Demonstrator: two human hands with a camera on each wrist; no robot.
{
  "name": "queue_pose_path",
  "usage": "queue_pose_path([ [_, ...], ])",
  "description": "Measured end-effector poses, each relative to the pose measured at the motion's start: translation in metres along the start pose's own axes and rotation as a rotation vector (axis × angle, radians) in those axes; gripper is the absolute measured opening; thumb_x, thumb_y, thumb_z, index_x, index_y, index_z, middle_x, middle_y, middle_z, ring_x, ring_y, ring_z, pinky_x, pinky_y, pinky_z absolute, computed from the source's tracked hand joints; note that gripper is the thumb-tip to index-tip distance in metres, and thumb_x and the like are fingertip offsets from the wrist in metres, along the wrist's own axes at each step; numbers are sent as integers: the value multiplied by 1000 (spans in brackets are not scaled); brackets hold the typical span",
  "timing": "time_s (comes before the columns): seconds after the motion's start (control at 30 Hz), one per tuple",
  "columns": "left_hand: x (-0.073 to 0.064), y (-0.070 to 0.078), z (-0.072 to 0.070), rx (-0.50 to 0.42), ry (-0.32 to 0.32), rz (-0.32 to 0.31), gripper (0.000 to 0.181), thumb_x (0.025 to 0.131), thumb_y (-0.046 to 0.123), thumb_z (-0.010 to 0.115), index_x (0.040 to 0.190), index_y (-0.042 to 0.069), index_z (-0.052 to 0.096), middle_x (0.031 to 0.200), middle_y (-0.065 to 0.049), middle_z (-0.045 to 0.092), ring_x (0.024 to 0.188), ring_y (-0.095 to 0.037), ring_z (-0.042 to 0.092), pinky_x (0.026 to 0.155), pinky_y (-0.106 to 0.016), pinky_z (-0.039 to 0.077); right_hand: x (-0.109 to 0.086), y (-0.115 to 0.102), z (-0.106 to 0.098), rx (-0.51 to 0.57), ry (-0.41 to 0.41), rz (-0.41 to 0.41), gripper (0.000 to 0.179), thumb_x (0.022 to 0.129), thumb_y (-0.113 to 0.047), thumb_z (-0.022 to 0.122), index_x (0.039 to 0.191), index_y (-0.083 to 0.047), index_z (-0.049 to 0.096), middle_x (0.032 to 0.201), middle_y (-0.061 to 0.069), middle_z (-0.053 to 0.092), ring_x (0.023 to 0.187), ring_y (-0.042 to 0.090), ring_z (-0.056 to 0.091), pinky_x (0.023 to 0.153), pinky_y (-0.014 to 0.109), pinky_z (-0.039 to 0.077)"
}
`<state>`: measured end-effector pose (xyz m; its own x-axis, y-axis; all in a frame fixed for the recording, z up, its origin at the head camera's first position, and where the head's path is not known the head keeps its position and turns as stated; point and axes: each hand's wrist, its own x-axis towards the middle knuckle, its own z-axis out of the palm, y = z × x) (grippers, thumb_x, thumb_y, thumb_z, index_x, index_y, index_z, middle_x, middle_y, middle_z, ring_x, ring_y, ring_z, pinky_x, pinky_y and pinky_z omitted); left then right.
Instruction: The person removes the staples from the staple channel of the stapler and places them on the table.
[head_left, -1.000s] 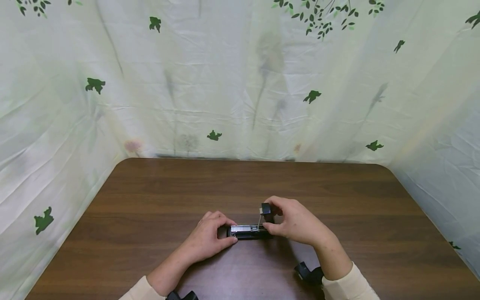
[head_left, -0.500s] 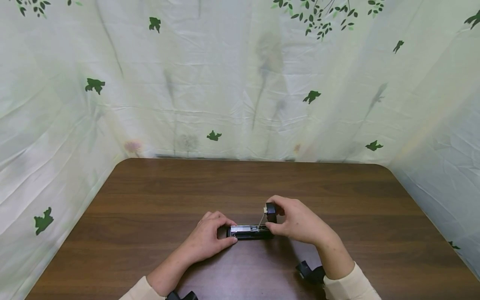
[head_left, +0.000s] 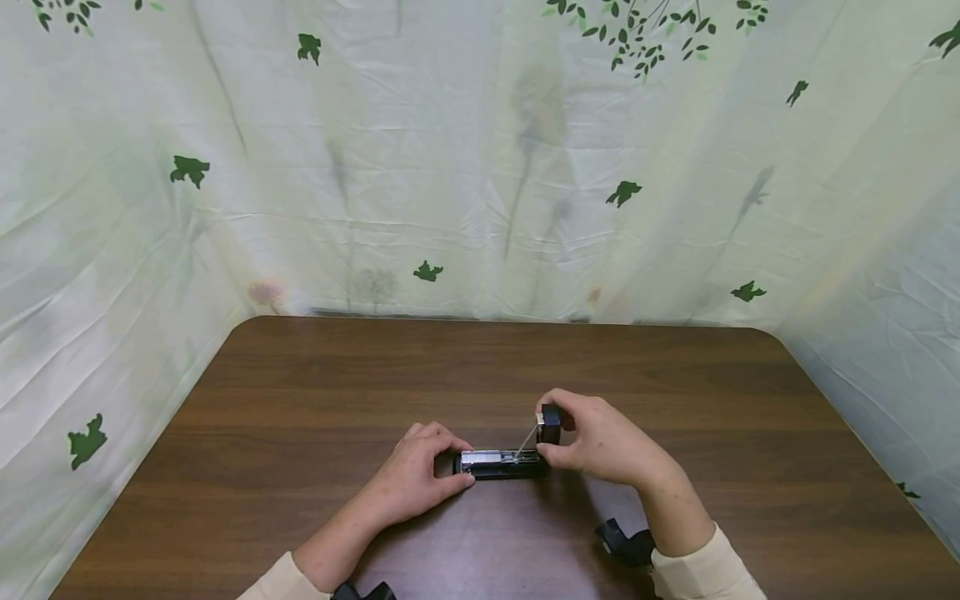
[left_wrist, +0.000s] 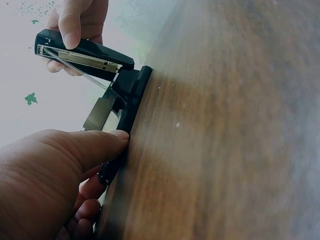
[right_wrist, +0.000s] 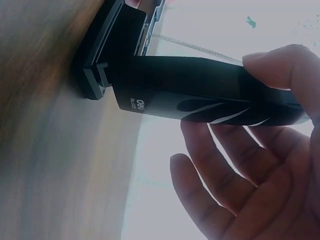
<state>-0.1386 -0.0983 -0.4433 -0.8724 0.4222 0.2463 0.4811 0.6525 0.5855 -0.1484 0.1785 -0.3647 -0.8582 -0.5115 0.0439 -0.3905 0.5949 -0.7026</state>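
Note:
A black stapler point(head_left: 495, 468) lies on the table with its top arm point(head_left: 551, 425) swung up at the hinge end. My left hand point(head_left: 420, 467) grips the front end of the base, thumb on the near side and fingers on the far side. At the hinge end, my right hand point(head_left: 600, 437) holds the raised arm between thumb and fingers. A thin coil spring point(right_wrist: 195, 48) stretches from the magazine to the arm. In the left wrist view, the metal-lined underside of the arm point(left_wrist: 90, 59) shows, and the magazine point(left_wrist: 99, 114) stands over the base.
The brown wooden table point(head_left: 337, 375) spreads around the stapler. Pale curtains point(head_left: 465, 150) with green leaf prints hang behind it and at both sides. A black wrist-worn device point(head_left: 626, 543) sits below the right forearm, and another point(head_left: 363, 592) below the left.
My right hand has tilted the stapler's arm farther back to the right, and the spring has lengthened and slants more. The left hand and the base have stayed put.

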Motion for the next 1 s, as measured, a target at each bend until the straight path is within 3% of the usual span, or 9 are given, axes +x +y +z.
queue_pose_path([
  [1.0,0,-1,1,7,-2,-3,30,71,36,78,98,31,66,89,21,52,87,-6,43,80,-30,35,-5,7,-11,-14,-17,14,26,78,-28,74,92,-31,53,84,-13,61,76,7,57,68,28,47],
])
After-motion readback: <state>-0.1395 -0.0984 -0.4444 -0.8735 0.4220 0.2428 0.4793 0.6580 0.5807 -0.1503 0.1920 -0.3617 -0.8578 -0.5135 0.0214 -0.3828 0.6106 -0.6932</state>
